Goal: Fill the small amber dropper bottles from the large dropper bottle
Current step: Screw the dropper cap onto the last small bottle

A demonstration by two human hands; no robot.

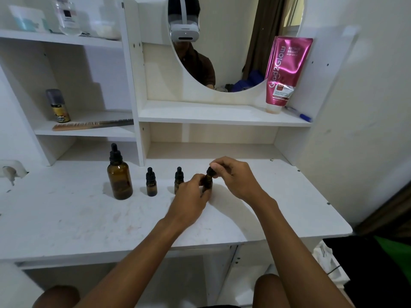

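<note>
White tabletop (66, 218) holds the capped large dropper bottle (119, 176) at left. Left hand (191, 196) steadies the rightmost small amber bottle (208, 184); right hand (233, 174) pinches its dropper cap (210, 170), likely to unscrew it.

Bare desk (66, 218) near and left, big bottle (119, 174) and two small bottles (151, 182) standing far-left, shelf (211, 130) overhanging behind.

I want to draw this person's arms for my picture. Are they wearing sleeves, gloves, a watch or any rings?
No sleeves show: both forearms are bare all the way to the bottom of the view. The left hand and the right hand have no gloves. No watch or bracelet shows on either wrist, and no rings show on the fingers that are visible. Draw two plain bare arms with short, unpainted nails.
</note>
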